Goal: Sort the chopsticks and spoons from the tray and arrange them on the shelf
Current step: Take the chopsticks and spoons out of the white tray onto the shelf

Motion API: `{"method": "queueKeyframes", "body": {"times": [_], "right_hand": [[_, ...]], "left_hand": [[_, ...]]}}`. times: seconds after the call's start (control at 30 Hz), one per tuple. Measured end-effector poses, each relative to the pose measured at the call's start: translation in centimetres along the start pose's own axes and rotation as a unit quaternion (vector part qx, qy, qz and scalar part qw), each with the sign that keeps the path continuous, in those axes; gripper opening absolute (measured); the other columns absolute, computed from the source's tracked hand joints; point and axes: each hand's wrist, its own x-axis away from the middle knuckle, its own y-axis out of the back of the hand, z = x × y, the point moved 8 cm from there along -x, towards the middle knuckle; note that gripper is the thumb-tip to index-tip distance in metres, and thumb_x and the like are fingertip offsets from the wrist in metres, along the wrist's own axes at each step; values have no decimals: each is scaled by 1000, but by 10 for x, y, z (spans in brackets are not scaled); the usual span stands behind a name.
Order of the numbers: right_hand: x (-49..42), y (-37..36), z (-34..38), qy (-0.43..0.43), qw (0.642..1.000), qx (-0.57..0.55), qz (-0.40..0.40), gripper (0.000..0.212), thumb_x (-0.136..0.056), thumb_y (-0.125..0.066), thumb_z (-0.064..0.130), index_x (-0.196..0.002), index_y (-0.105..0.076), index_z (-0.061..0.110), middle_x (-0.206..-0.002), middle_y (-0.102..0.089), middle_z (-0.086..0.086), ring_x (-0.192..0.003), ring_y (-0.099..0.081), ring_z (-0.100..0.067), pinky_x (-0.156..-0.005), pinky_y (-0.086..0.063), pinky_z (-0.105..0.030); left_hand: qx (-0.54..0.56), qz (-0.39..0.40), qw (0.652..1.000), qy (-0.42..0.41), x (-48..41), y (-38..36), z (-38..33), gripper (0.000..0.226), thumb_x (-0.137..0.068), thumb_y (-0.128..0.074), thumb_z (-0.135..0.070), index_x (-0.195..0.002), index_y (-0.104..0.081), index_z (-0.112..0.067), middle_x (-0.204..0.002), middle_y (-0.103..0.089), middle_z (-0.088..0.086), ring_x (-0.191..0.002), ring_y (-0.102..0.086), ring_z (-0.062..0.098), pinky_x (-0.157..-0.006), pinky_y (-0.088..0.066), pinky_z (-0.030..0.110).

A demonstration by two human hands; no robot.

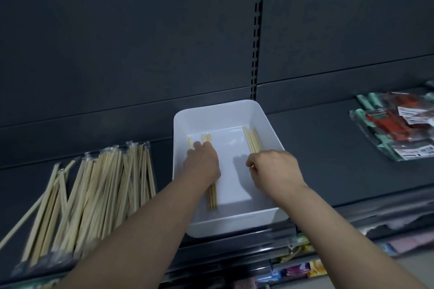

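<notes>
Left fingers (pixel 199 146): curled down round the left bundle of chopsticks (pixel 212 197), which lies lengthwise by the tray's left wall; its near ends show below my wrist, its far ends past my knuckles
Right fingers (pixel 253 162): closed narrow on the near end of the right bundle of chopsticks (pixel 253 141); one tip shows by my thumb, the rest runs away toward the far right corner
Left hand (pixel 202 163): low inside the tray, back upward
Right hand (pixel 276 169): over the tray's right side, knuckles up (how many sticks it really holds I cannot tell)
Loose stick (pixel 189 142): one pale piece just beside the left bundle, outside my grip
White tray (pixel 218 107): on the dark shelf (pixel 328 159), its front wall near the shelf lip; no spoons showing in it
Sorted chopsticks (pixel 98 190): a wrapped pile fanned on the shelf left of the tray
Packets (pixel 394 129): red and teal utensils in plastic, well to the right; likely the spoons, too blurred to be sure
Stage: I judge the sorting nearly done, only chopsticks left
Risk: lifting both bundles at once, a slack grip could let sticks slide out and scatter or fall off the shelf front; a snag on a wall could drag the tray over the lip; the loose stick may get left behind
</notes>
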Motion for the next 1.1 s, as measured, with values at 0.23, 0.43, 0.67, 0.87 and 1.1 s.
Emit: {"method": "queueKeyframes", "body": {"times": [0.23,0.43,0.67,0.87,1.1], "right_hand": [[-2,-6,-2,-5,999,-31,27,28,-89,-48,14,-104,-66,29,-97,-68,7,-90,-63,-19,-69,-43,-25],[-2,-8,-2,-13,999,-31,40,28,-89,-50,13,-105,-65,30,-99,-68,7,-92,-64,-19,-69,-42,-25],[-1,-11,-3,-34,997,-3,68,27,-89,-49,13,-105,-66,27,-99,-68,7,-92,-64,-19,-69,-45,-25],[-13,-22,-1,-82,973,71,202,36,-90,-47,-2,-124,-55,4,-126,-57,-11,-116,-57,-31,-86,-48,-34],[-19,-38,1,-118,969,29,215,34,-92,-48,7,-126,-52,8,-129,-55,-8,-118,-56,-28,-90,-47,-35]], "left_hand": [[40,41,998,4,-3,-6,-5,20,-80,-63,-11,-94,-50,-8,-83,-49,0,-78,-56,19,-59,-39,26],[37,31,999,3,1,-6,-6,23,-79,-62,-17,-70,-41,-15,-72,-46,0,-63,-47,14,-52,-36,24],[117,21,993,0,0,5,9,22,-75,-59,-16,-63,-40,-14,-61,-45,1,-52,-44,17,-48,-33,25],[299,-50,953,-3,-7,40,22,11,-69,-60,-13,-70,-49,-11,-67,-50,7,-59,-50,24,-58,-45,32],[348,-50,936,-40,-7,39,29,11,-71,-59,-11,-73,-48,-12,-70,-44,8,-62,-43,21,-58,-39,34]]}}
